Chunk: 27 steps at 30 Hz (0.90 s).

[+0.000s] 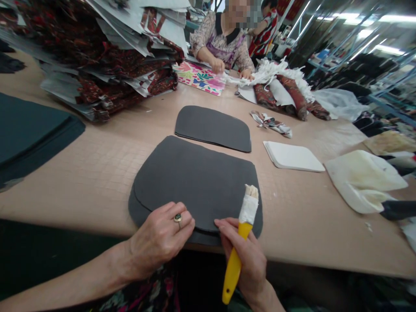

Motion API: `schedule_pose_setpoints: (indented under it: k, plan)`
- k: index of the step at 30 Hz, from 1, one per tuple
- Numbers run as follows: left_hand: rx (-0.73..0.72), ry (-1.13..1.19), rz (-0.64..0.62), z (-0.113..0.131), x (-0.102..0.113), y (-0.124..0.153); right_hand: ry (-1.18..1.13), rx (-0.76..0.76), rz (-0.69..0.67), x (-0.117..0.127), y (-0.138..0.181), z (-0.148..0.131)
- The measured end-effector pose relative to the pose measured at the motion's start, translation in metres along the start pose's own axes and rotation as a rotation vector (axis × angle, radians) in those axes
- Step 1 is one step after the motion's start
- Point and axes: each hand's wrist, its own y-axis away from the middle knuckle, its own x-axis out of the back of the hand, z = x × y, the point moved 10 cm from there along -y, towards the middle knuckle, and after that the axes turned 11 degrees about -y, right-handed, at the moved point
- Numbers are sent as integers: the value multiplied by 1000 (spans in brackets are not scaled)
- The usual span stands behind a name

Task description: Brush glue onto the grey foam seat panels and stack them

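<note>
left hand: the person's left hand (162, 236) lies at the near edge of the dark panels; fingers bent and pressed together; thumb's grip hidden, so a pinch cannot be told.
ring: one, dark-stoned (177, 217), worn on a left finger.
right hand: the person's right hand (255, 260) holds a brush, its fingertips meeting at the near edge of the upper panel.
brush: yellow-handled brush (234, 262), clasped across the right hand, pale bristles pointing away from the body, above the panel's right side.
upper panel: dark grey, rounded at the near corners (195, 182); before the person, at the table's near edge.
lower panel: dark grey (134, 214), beneath the upper, showing at left, right and near side.
handling, as judged: edge work seems best done with light, even fingertip pressure, both hands level, the bristles tipped clear of the grey face; a harder grip might crease the rim or shift the sheets.
smaller panels: dark grey stack (212, 126), just beyond the large ones.
white pieces: thin stack (294, 157), to the right.
scrap: twisted patterned cloth (271, 124), beyond the white pieces.
table: tan-covered (81, 173), bearing all.
far side: a co-worker's hands (217, 66) over a floral sheet (198, 80).
</note>
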Motion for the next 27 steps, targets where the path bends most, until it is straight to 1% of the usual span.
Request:
schedule_pose_setpoints:
  k: [4, 7, 8, 10, 14, 16, 18, 20, 22, 24, 27]
  plan:
    - [-11, 18, -18, 4, -1, -1, -19, -6, -13, 4, -3, -2]
    - [-12, 34, -44, 5, -6, 2, -27, -17, -35, 4, -4, -7]
    - [-11, 48, -52, 5, -8, 4, -15, -33, -17, 7, -4, -7]
    - [10, 84, -70, 2, -13, 8, 13, -69, 60, 17, -3, -5]
    - [70, 115, -104, -6, -23, 13, 71, -101, 213, 49, -2, -1]
    - [51, 72, -113, -6, -25, 12, 122, -149, 268, 66, 4, 6]
    - [-13, 24, -80, 0, -23, 8, 165, -210, 320, 79, 14, 14]
    - [-79, -5, -56, 7, -21, 5, 179, -265, 362, 85, 28, 19]
    - [-116, -22, -57, 14, -22, 3, 174, -339, 422, 88, 42, 25]
    - [-130, -21, -76, 19, -26, 4, 155, -413, 475, 89, 55, 31]
    - [-142, -35, -103, 25, -34, 6, 128, -467, 516, 90, 64, 39]
